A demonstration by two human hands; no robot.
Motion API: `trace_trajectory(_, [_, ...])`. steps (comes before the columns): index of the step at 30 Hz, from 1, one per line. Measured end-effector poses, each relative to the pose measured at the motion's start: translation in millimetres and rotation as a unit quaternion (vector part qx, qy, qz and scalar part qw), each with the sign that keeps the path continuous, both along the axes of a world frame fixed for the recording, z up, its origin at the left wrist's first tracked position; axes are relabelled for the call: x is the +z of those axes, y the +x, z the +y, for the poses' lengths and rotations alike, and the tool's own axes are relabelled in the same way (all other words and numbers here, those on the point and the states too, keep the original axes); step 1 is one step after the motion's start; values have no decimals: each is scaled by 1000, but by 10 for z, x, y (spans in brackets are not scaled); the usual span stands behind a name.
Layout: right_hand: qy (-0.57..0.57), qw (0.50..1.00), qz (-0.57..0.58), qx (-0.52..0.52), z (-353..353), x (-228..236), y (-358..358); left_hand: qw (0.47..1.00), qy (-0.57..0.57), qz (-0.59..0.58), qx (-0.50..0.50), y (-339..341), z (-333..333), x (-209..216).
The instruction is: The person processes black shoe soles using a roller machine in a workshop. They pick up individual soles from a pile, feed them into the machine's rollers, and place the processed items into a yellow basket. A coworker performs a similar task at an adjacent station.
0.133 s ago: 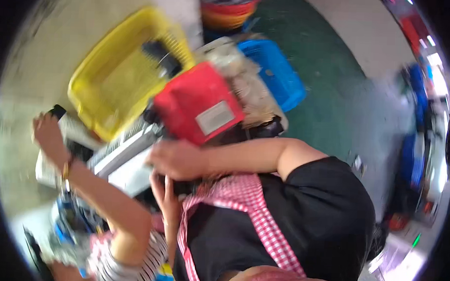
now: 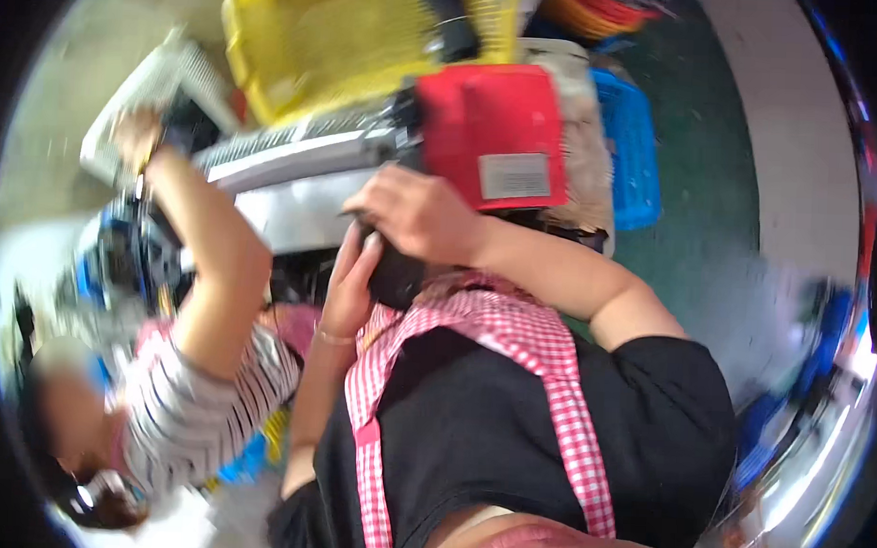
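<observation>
Inspecting the person's two bare hands, we find them close together in front of the body, a dark item (image 2: 397,275) held between them. We record the right hand (image 2: 416,213) with its fingers curled over the upper part of the item, gripping it. We record the left hand (image 2: 346,285) at the item's left side, its fingers raised and pressed against it. Blur and the overlapping hands keep us from identifying the item or its full outline.

We place the item just above the pink-and-white checked apron (image 2: 578,414), worn over a black shirt (image 2: 472,410). Beyond the right hand we note a red object (image 2: 502,112) bearing a pale label (image 2: 515,176). To the left of that hand lies a white surface (image 2: 301,211), with a long pale bar (image 2: 302,163) along its far side.

Farther out we log a yellow basket (image 2: 238,59) with a dark object (image 2: 454,33) in it, and, to the right, a blue basket (image 2: 645,156) above the green floor (image 2: 699,138). At the left, we observe a co-worker's hand (image 2: 139,136) by a white basket (image 2: 126,99); whether it grips anything, we cannot tell. That person's sleeve (image 2: 187,415) is striped.
</observation>
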State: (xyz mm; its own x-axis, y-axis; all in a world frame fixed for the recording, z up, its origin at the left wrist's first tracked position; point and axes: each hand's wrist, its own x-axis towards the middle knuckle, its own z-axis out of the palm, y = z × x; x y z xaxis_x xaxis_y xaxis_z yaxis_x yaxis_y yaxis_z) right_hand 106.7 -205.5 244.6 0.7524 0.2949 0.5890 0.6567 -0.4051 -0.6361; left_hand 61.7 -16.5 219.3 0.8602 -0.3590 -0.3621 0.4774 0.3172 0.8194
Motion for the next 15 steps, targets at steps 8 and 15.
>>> trace_trajectory(8, [-114,993,-30,20,-28,142,277,945,283,-163,5,-29,-1,111])
trace_trajectory(15, [-295,950,-65,76,-138,548,835,986,118,-84,85,247,-126,230])
